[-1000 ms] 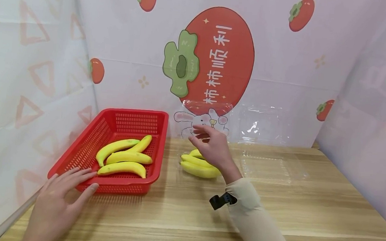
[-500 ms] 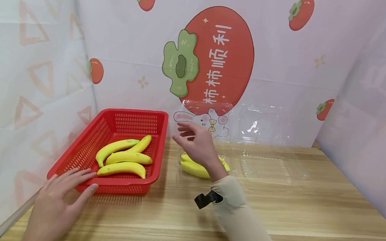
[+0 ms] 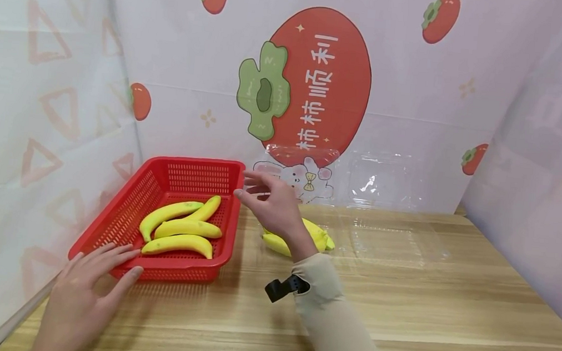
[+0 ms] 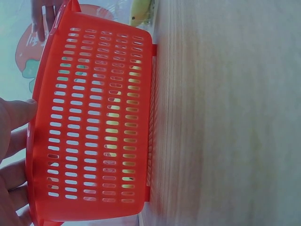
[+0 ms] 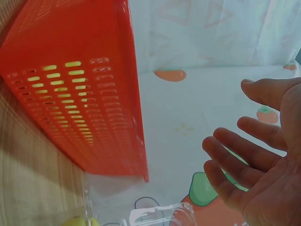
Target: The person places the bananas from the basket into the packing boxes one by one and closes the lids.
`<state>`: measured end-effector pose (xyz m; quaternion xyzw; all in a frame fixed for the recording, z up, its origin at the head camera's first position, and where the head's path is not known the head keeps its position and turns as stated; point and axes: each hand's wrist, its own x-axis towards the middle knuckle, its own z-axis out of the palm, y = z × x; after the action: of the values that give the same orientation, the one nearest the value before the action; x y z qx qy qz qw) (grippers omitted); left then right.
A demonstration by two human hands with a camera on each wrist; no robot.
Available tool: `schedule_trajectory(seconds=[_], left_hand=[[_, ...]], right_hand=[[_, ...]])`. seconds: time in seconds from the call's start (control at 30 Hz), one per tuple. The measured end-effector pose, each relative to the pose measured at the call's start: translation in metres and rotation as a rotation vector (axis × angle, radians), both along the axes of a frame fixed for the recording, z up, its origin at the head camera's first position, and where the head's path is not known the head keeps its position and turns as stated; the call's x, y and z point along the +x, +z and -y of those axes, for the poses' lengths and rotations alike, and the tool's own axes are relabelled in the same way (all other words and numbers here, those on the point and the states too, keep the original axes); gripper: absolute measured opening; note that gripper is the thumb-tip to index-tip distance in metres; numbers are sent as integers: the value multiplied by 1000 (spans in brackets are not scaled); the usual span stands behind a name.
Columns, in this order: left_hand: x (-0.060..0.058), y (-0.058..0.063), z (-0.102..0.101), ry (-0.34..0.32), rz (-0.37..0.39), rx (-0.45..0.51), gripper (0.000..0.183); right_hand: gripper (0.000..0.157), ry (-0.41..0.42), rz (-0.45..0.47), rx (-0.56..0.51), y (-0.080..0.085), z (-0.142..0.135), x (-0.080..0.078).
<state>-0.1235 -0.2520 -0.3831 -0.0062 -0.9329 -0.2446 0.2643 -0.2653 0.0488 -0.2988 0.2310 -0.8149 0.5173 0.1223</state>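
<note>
A red perforated plastic basket [image 3: 227, 243] stands at the left of the table with several yellow bananas [image 3: 188, 229] lying in it. My left hand [image 3: 87, 292] rests on the basket's near rim, fingers extended over the edge; the left wrist view shows its fingertips [image 4: 23, 113] at that rim. My right hand [image 3: 273, 203] hovers in the air beside the basket's right wall, holding nothing, its fingers loosely bent and spread in the right wrist view. Beneath and behind my right wrist, more bananas [image 3: 277, 244] lie in an open clear plastic clamshell box [image 3: 275, 152], partly hidden by that hand.
A second clear clamshell box [image 3: 385, 246] stands open to the right, its lid [image 3: 381, 181] raised against the back. Printed cloth [image 3: 408, 97] walls the table at the back and both sides. The wooden table [image 3: 429, 316] extends across the front.
My right hand has moved left from above the bananas in the clear box toward the red basket, uncovering more of those bananas. My left hand has stayed on the rim.
</note>
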Motion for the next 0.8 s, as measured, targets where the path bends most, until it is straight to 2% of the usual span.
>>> schedule_trajectory(seconds=[0.37, 0.8], left_hand=[[0, 1, -1, -5, -12, 0, 46], [0, 1, -1, 6, 10, 4, 47]], right_hand=[[48, 54, 35, -13, 3, 20, 4], [46, 127, 53, -43, 5, 44, 10]])
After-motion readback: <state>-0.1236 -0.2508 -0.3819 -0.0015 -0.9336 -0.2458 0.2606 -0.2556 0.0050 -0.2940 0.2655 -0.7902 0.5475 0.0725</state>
